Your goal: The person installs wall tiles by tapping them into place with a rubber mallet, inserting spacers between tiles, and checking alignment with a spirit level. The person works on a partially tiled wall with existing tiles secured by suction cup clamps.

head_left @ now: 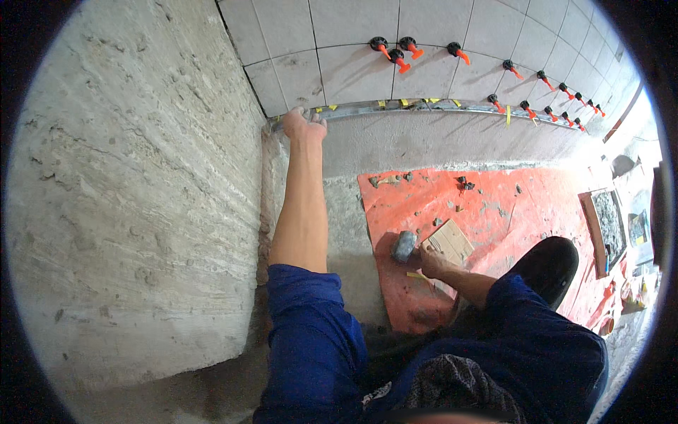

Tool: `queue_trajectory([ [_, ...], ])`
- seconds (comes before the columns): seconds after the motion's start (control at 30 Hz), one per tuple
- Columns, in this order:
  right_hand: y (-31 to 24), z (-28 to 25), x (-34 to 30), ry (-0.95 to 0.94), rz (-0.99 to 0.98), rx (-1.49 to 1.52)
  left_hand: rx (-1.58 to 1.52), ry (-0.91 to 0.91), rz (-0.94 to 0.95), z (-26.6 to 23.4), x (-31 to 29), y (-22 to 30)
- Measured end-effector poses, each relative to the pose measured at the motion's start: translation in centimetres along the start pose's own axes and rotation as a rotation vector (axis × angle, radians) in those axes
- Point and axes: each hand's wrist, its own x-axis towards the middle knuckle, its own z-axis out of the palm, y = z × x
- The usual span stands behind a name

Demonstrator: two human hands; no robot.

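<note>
My left hand (305, 124) reaches up to the lower left corner of the tiled wall. Its fingers are curled at the bottom edge of a grey wall tile (286, 83), beside a metal strip (353, 110) with small yellow wedges (404, 102) along it. What those fingers pinch is hidden. Low down, my right hand (436, 263) is closed right beside the dark grey head of a mallet (404, 246), apparently around its handle, which the hand covers. A flat brown board (452, 240) lies just beyond the knuckles.
Several black and orange tile levelling clips (454, 49) stick out of the wall. A red sheet (424, 198) with crumbs of mortar covers the floor. On the left rises a rough concrete wall (141, 191). My dark shoe (551, 272) and a frame-like tray (593, 226) are at right.
</note>
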Motion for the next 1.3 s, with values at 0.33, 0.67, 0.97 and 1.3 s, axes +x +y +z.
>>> queue_trajectory([
  [0.33,-8.2,-15.5,-1.9,0.264,-0.142,0.589,1.250,0.123,1.394,-1.9,-3.5,2.3],
  [0.67,-19.8,-35.2,-13.0,0.958,-0.897,0.452,1.670,-0.048,1.430,0.2,-4.4,5.5],
  [0.97,-22.5,-36.2,-7.8,1.220,-1.358,0.358,1.745,-0.007,1.430,-0.2,-3.2,5.8],
  [1.3,-22.8,-37.5,-0.5,1.089,-1.481,0.193,1.752,-0.066,1.560,0.0,-2.7,6.0],
])
